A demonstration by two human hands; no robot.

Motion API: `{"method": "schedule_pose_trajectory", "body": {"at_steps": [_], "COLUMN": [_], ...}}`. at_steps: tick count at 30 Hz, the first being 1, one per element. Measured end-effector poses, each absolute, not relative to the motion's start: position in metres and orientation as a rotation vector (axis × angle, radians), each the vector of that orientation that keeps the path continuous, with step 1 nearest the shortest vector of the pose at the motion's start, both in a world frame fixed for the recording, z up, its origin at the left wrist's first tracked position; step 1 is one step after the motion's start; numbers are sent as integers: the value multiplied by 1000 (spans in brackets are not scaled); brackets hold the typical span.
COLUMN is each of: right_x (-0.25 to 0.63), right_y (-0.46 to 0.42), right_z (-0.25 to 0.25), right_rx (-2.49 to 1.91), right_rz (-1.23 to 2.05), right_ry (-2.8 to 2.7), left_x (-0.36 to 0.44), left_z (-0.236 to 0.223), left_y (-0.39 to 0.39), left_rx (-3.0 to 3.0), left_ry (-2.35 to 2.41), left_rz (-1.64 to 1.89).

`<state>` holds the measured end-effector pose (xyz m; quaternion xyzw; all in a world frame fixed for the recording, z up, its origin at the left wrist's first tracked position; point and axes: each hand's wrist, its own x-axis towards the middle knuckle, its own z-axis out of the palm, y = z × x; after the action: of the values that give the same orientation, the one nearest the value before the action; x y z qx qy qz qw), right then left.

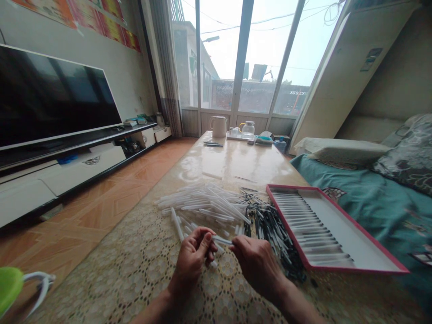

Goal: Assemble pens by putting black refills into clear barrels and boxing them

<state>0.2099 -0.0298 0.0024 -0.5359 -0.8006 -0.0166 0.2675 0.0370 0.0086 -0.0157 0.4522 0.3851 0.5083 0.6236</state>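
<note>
A whitish pen barrel spans the gap between my two hands above the table. My left hand pinches its left end between thumb and fingers. At the other end, the closed fingers of my right hand grip it, hiding its tip. Just beyond lies a loose heap of translucent white pen barrels. To the right of that heap is a pile of dark, thin pen parts, some looking like refills and caps. A red-rimmed shallow box holds a row of pens side by side.
The long table has a patterned cover. At its far end stand a beige jug, a glass pot and a tissue pack. A sofa with a teal cover is on the right. A green object sits lower left.
</note>
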Motion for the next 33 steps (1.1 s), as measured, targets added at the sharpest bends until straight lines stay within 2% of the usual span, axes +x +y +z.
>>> {"method": "schedule_pose_trajectory", "body": {"at_steps": [9,12,18,23,26,30,33], "right_x": [213,215,228,268,307,372,416], "right_y": [-25,-22,-18,-16,-21,-41,-63], "right_z": [8,9,27,63,75,64,45], "right_rx": [-1485,-1477,-1491,-1542,-1723,-1947,-2134], "right_rz": [617,693,560,634,415,85,39], "right_ry": [-1965,-1947,-1863,-1854,-1881,-1909,-1953], "left_x": [39,40,37,32,32,33,34], "left_z": [-10,-10,-12,-13,-13,-14,-14], "left_y": [3,4,9,11,12,14,14], "left_rx": [1080,1079,1083,1081,1058,1066,1064], "left_ry": [895,899,969,1059,1088,1102,1120], "left_rz": [1168,1148,1213,1274,1277,1293,1289]}}
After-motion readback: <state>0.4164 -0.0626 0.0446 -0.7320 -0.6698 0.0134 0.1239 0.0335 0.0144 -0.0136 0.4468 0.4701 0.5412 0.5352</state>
